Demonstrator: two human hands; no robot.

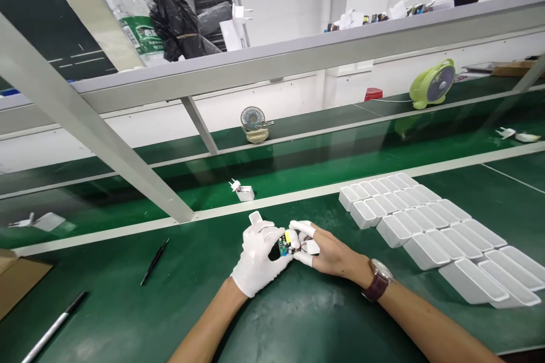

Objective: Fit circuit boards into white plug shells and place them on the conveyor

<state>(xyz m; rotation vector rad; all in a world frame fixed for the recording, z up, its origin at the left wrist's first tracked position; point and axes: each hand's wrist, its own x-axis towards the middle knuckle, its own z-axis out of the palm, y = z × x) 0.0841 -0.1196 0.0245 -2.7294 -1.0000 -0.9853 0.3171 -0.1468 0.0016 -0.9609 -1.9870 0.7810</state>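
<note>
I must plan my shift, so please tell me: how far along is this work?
Perhaps finished: the white plug and case on the green belt. In hand: the left hand and right hand hold a circuit board. Apparently left: rows of white plastic cases, with no boards visible in them.

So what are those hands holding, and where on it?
A small circuit board, pinched at its edges between the left hand and right hand.
</note>
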